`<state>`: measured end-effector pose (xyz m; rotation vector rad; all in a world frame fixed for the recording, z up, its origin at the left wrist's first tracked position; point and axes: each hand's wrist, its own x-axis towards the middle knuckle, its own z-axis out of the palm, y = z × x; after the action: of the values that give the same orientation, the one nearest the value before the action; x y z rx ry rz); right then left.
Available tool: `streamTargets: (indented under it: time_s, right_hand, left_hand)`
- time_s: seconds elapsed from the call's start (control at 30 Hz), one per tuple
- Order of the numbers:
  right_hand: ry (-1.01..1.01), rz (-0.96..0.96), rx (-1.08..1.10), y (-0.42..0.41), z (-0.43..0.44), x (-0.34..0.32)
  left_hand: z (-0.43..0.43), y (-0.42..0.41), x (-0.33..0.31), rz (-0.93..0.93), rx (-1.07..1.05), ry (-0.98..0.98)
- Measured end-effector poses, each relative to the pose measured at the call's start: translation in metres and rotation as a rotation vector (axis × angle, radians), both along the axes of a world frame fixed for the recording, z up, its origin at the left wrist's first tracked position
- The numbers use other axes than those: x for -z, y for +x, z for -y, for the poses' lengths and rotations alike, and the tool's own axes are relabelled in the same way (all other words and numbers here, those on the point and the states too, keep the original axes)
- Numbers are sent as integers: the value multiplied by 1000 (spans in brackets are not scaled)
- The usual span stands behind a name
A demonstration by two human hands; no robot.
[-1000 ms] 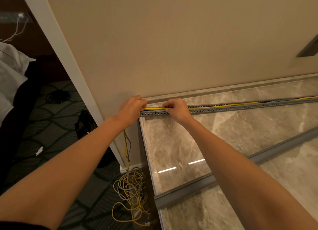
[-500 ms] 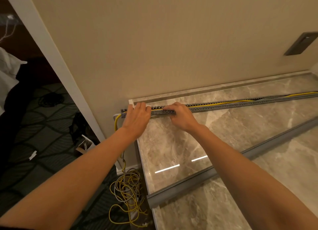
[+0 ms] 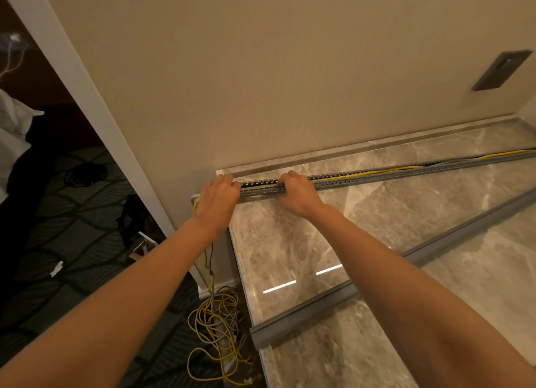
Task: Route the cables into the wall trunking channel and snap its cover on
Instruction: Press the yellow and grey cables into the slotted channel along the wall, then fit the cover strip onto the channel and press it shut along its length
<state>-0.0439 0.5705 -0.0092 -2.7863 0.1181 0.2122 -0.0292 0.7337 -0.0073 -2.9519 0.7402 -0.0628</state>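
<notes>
A grey slotted trunking channel (image 3: 406, 171) lies along the marble ledge near the wall, with a yellow cable (image 3: 385, 169) and dark cables running inside it. My left hand (image 3: 217, 202) is closed over the channel's left end, where the cables leave it. My right hand (image 3: 295, 191) grips the channel a short way to the right, fingers curled over its top. The long grey cover (image 3: 435, 251) lies apart on the marble, diagonally in front of the channel. Loose yellow and grey cable coils (image 3: 217, 326) hang down to the floor below the ledge's left end.
A beige wall (image 3: 290, 68) rises behind the ledge, with a dark rectangular plate (image 3: 503, 69) at upper right. The marble ledge (image 3: 290, 242) ends at its left edge above a dark patterned carpet (image 3: 58, 242). A white door frame (image 3: 95, 106) runs diagonally at left.
The view has shifted, so the channel's left end now shows. My left hand slid onto that end and curled shut on it; my right hand stays on the channel.
</notes>
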Motion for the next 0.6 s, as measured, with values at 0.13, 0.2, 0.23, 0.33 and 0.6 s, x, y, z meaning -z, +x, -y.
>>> streamTargets:
  time_s: [0.13,0.2,0.23,0.33,0.6]
  right_hand:
    - [71,-37,3,-3,3,-5]
    - [123,-74,8,0,7,-15]
    - [154,-80,13,2,9,-21]
    - [228,-6,91,-7,31,-32]
    - [198,8,431,-114,157,-17]
  left_hand:
    - [18,2,-13,-75,-32,117]
    - [34,2,-20,-132,-86,119]
    - [42,3,-23,-170,-129,110]
    - [68,2,-36,-227,-165,51]
    - [178,-57,-46,-331,63,-124]
